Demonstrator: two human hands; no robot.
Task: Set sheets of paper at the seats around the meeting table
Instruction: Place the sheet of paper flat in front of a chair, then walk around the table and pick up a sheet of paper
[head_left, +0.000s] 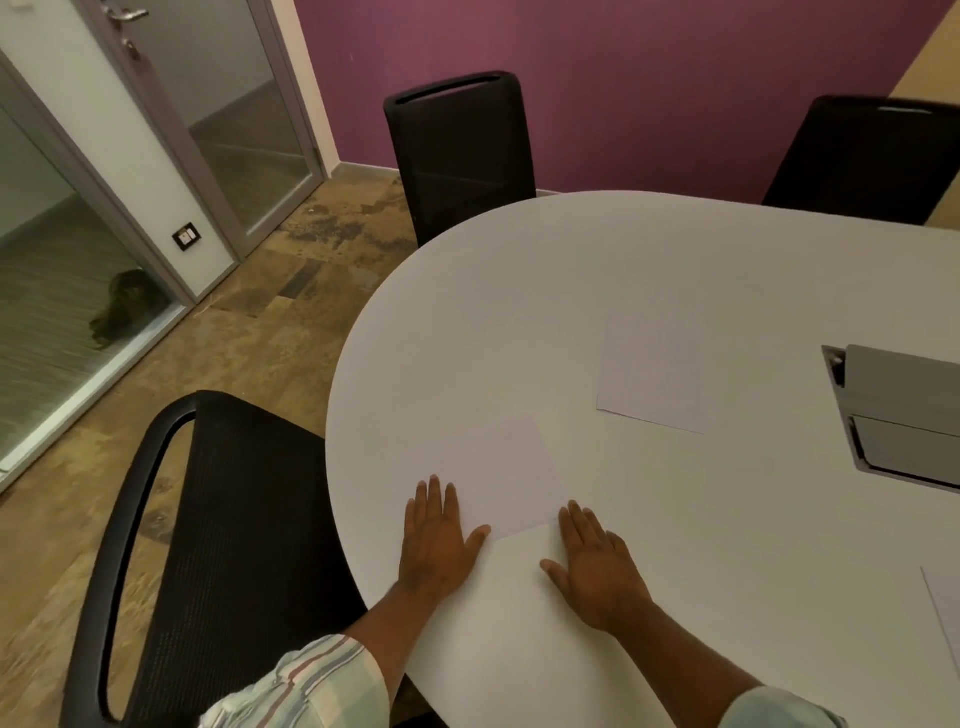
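Head view, flat hands flanking sheet

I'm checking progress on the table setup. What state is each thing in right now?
Left hand: open, flat on near sheet's edge.
Right hand: open, flat beside that sheet.
Near sheet: flat on table.
Far sheet: flat, untouched.
Cable box: lid raised.
Glass door: closed.

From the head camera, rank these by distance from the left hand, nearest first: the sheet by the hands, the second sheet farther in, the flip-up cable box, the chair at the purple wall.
From the left hand:
1. Sheet by the hands, touching its fingers.
2. Second sheet, farther in, to the right.
3. Chair at the purple wall, beyond the table's far edge.
4. Cable box, far right.
Items 3 and 4 are close to call.
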